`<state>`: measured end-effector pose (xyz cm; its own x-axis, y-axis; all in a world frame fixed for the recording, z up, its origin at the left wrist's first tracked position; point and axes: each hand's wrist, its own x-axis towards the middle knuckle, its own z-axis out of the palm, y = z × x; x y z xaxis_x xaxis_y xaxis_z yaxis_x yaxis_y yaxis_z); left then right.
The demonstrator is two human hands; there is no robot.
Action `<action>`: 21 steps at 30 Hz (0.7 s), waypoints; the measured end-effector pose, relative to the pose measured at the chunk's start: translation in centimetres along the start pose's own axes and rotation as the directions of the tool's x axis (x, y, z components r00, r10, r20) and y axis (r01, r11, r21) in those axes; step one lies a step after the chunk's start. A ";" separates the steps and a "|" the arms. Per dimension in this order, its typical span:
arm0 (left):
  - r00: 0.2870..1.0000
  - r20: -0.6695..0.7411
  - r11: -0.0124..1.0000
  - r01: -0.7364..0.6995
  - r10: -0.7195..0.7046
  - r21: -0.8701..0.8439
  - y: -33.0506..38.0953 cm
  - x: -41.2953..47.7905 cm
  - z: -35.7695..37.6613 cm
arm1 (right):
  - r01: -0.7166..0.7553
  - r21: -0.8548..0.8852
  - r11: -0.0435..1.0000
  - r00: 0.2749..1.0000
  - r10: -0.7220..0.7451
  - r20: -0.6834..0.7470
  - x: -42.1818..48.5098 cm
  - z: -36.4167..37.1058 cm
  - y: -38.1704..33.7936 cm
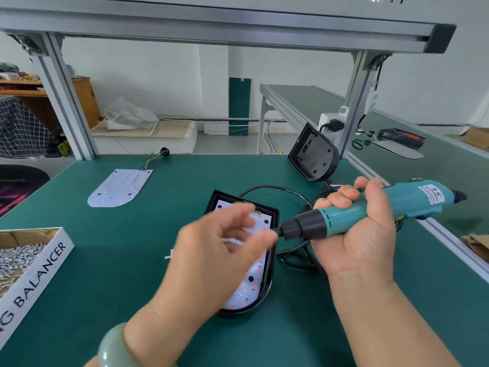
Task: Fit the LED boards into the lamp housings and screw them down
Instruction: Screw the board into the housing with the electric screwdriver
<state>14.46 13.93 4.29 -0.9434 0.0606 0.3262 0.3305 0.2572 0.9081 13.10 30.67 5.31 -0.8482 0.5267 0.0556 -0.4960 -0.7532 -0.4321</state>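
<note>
1 lamp housing [270, 271] near both hands [219, 250] [362, 234]

Bare green bench mat [113, 260] between white cardboard screw box [50, 258] and black lamp housing [270, 274]: open passage. Right side crowded: looped black cable [264, 186], teal electric screwdriver [341, 217] above.

We see a matt green table mat [132, 260], glossy teal plastic screwdriver [370, 207], black plastic housing [270, 263], brushed aluminium frame [66, 102], cardboard box [39, 250].
</note>
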 end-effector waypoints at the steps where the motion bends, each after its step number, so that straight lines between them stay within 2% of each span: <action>1: 0.997 -0.074 0.997 0.010 -0.004 0.071 -0.2 0.8 -0.7 | 0.012 -0.005 1.000 1.000 -0.012 -0.023 0.3 -0.2 -0.2; 3: 0.988 -0.130 0.931 0.120 -0.079 0.344 -0.9 3.0 -2.1 | 0.036 -0.011 0.999 0.996 -0.037 -0.081 1.0 -0.4 -0.5; 5: 0.955 -0.063 0.777 0.273 -0.290 0.567 -2.1 5.0 -2.7 | 0.055 -0.036 0.998 0.989 -0.060 -0.132 1.8 -0.6 -0.6; 7: 0.890 0.056 0.713 0.324 -0.453 0.622 -2.7 6.4 -2.0 | 0.074 -0.080 0.994 0.986 -0.085 -0.144 2.4 -0.8 -0.3; 9: 0.837 0.163 0.697 0.310 -0.523 0.647 -3.2 7.2 -1.1 | 0.095 -0.140 0.986 0.984 -0.114 -0.134 2.8 -1.2 0.2; 11: 0.818 0.190 0.674 0.289 -0.542 0.680 -3.7 7.7 -0.7 | 0.132 -0.206 0.969 0.982 -0.157 -0.108 3.0 -1.4 0.5; 15: 0.842 0.169 0.660 0.260 -0.513 0.705 -3.8 7.8 -0.4 | 0.239 -0.312 0.920 0.967 -0.256 -0.016 3.4 -1.3 1.1; 21: 0.865 0.152 0.629 0.217 -0.479 0.747 -3.5 7.5 -0.1 | 0.305 -0.416 0.857 0.951 -0.299 0.082 3.4 -1.4 1.7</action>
<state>6.22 13.36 3.59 -0.9783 0.0759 -0.1928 -0.0184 0.8949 0.4458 9.65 31.76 3.49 -0.6733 0.6938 0.2556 -0.6063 -0.3204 -0.7278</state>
